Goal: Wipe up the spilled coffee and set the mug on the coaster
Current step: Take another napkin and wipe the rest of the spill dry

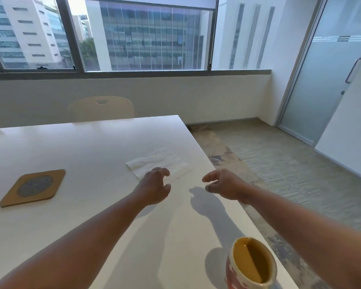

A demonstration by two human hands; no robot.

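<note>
Mug (251,265) nearest the camera, standing upright at the bottom right on the white table (92,155), close to the table's right edge. Yellow inside, red and white pattern outside; no readable writing on it. A dark band across the inside, cannot tell if liquid or shadow. Its handle can't be seen from here.

Both forearms reach forward over the table. Left hand (154,185) held above the table at centre, fingers loosely curled, holding nothing, fingertips over the near edge of the paper towel (158,162); whether they touch it cannot be told. Right hand (223,184) at the table's right edge, fingers loosely curled, thumb and forefinger apart, empty. The hands are near each other, not touching. Both throw shadows on the tabletop.

Paper towel lies flat, white, embossed, right of centre, just beyond the hands. No print on it.

Coaster (34,187) on the left side of the table, well apart from mug and towel: a tan rounded square with a grey woven round inset. No label.

Spilled coffee: no stain can be made out on the table.

Beyond the table, two cream chair backs (101,109). Patterned floor (279,163) to the right. Frosted glass door (329,80) with a handle at far right, striped band, no legible text. Windows (133,34) show office buildings outside.
</note>
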